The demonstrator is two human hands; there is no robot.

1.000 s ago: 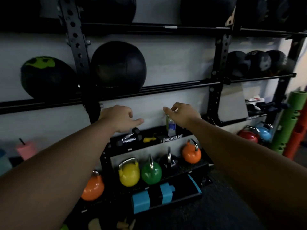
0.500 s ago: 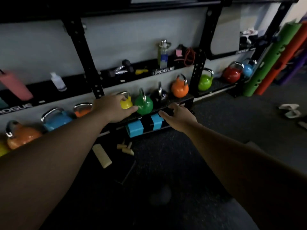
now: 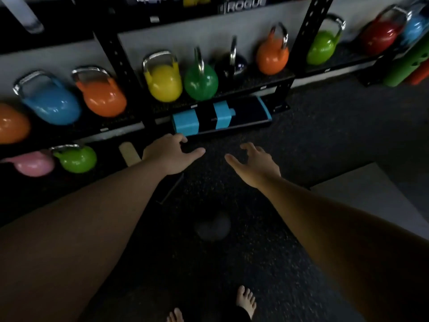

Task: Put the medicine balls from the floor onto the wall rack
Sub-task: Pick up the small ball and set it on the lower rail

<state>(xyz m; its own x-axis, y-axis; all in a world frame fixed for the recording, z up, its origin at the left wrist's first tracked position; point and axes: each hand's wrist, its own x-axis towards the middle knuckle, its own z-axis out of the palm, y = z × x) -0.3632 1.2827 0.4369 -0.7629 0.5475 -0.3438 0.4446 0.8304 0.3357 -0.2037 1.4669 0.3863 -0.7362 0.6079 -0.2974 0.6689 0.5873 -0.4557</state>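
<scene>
A small dark ball (image 3: 213, 225) lies on the black rubber floor between my forearms, dim and blurred. My left hand (image 3: 170, 155) hangs open above the floor, beyond the ball and left of it, fingers spread. My right hand (image 3: 254, 165) is open too, fingers curled loosely, beyond the ball and to its right. Neither hand touches the ball. Only the bottom of the black wall rack (image 3: 120, 66) shows, along the top of the view; its upper shelves with the big medicine balls are out of sight.
Several coloured kettlebells stand on the low shelf, among them a yellow one (image 3: 163, 81) and a green one (image 3: 200, 81). A blue and black pad (image 3: 220, 116) lies under that shelf. A grey box (image 3: 376, 189) stands at the right. My bare feet (image 3: 246, 300) show at the bottom.
My view has tipped down from the rack's shelves to the floor. Both hands came down from the rack and now hover low over the floor near the dark ball.
</scene>
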